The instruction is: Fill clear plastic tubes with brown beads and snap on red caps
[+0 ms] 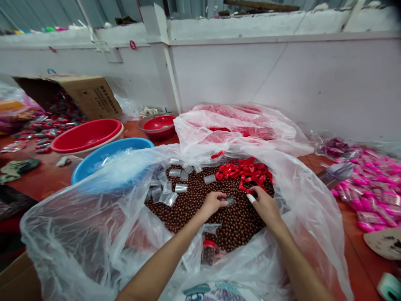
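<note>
My left hand pinches a small clear plastic container just above a bed of brown chocolate-like balls. At the near edge of the red caps, my right hand has its fingers closed on a red cap; white wrapping covers one of its fingertips. Loose clear containers lie on the balls at the left. Closer to me, a filled container with a red lid rests on the plastic sheet lining the ball pile.
Behind stands a plastic bag of red parts. To the left are a blue basin, a red basin and a cardboard box spilling filled pieces. Pink packed items cover the right side of the red table.
</note>
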`<state>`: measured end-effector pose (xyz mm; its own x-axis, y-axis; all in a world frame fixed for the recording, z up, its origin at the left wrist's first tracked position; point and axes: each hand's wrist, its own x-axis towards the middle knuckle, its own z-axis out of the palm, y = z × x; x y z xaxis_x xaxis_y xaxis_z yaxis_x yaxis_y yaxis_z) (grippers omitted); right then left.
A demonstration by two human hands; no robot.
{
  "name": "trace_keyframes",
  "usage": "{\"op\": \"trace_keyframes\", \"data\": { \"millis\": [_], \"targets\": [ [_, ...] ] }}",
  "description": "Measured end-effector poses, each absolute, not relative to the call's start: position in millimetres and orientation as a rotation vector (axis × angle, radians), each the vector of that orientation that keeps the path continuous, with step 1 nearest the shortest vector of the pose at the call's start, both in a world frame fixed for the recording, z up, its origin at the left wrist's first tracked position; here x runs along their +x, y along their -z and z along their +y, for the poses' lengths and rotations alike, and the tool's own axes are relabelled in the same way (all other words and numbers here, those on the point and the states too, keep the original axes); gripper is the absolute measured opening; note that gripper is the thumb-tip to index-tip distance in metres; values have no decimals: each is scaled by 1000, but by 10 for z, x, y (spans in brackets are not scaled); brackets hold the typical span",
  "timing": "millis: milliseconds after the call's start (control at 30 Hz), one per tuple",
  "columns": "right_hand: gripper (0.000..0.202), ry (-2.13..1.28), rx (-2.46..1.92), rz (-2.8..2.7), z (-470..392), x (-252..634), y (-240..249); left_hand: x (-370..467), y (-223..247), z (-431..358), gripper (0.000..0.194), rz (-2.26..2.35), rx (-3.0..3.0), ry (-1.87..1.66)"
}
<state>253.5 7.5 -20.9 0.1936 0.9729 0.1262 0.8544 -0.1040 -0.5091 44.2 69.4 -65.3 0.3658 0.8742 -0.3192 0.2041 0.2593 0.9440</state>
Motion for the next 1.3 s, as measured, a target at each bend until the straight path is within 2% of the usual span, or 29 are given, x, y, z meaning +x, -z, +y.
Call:
{"op": "trace_keyframes", "data": {
  "millis": [100, 267, 433, 600, 800, 933, 1133, 1300],
  "targets": [
    [32, -433, -1913, -1558, 13, 2532, 291, 443, 641, 668, 39, 1074, 1207, -645],
    [55, -981, -1445, -903, -76, 2478, 377, 408, 554, 580, 39, 996, 1096, -671],
    [45, -1292, -1172, -484, -203, 2418, 261, 344, 428, 507, 44, 901, 958, -616],
    [43, -1458, -1092, -439, -300, 2370, 209, 222, 219, 410, 42, 728, 795, -632],
    [39, -1447, -1101, -413, -320, 2333, 249, 150, 30, 299, 36, 726, 891, -782],
    [46, -1390, -1215, -551, -320, 2328, 316, 156, -34, 265, 37, 752, 875, -783],
    [34, -894, -1642, -1224, -350, 2265, 477, 158, -123, 196, 40, 686, 902, -795],
    [37, -607, -1845, -1575, -406, 2213, 396, 126, -137, 155, 40, 708, 967, -785]
  ]
}}
